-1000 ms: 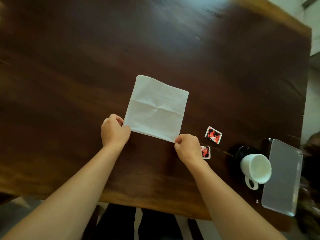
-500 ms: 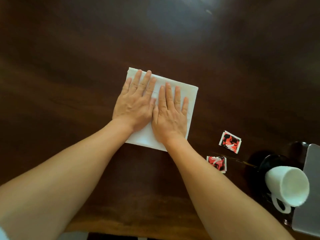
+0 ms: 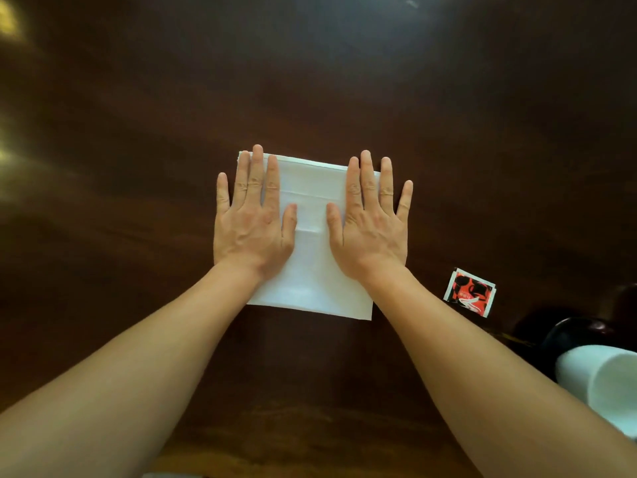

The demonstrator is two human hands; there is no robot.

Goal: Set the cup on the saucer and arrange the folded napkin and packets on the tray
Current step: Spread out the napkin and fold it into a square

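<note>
Napkin (image 3: 312,236): white, folded to a square, flat on the dark brown worktop (image 3: 344,81), near the middle. Fold lines across its top half.

Left hand (image 3: 253,222): flat and open, palm down, on the left side of the napkin. Fingers spread, little finger off the edge and on the wood. Nothing held.

Right hand (image 3: 370,225): flat and open too, palm down, on the right side of the napkin. Little finger past the napkin's right edge. Nothing held.

Strip of bare white napkin between the two thumbs. Both bare arms in from the bottom of the view.

Packet (image 3: 470,292): small, red, black and white, flat on the wood, well to the right of the napkin and near the right arm. Only one packet in sight.

Cup (image 3: 601,384): white, tipped on its side at the lower right edge, partly cut off by the frame and partly behind the right arm. Open mouth toward the right.

Saucer (image 3: 575,334): dark and shiny, just behind the cup, touching or nearly touching it. Hard to tell which.
</note>
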